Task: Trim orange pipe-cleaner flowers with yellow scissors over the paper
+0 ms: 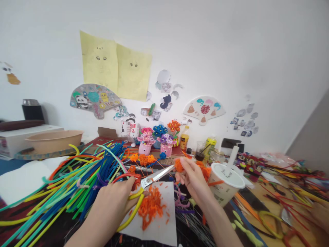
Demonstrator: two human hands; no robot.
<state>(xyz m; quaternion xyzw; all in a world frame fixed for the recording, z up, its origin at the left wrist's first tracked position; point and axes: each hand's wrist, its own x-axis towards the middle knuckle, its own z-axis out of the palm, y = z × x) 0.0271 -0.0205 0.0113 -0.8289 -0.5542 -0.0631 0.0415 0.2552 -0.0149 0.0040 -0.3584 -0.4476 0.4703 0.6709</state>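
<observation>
My left hand point(113, 199) grips scissors point(155, 177) with yellow and red handles, its fingers around the grips. The blades point right and look closed or almost closed, their tip by a fuzzy orange chenille piece point(179, 165). That piece is pinched between the fingers of my right hand point(191, 176), and its exact shape is partly hidden. Below both hands, a heap of orange chenille pieces point(151, 207) lies on a sheet of white paper point(167, 235). Orange chenille flowers point(143, 159) sit just behind the scissors.
A bundle of coloured chenille stems point(95, 181) spreads at left. Beside my right forearm stands a lidded cup point(223, 183) with a straw. Finished flower pots point(145, 147) and a yellow-labelled bottle point(184, 139) line the wall. Another person's hand point(321, 212) shows at the right edge.
</observation>
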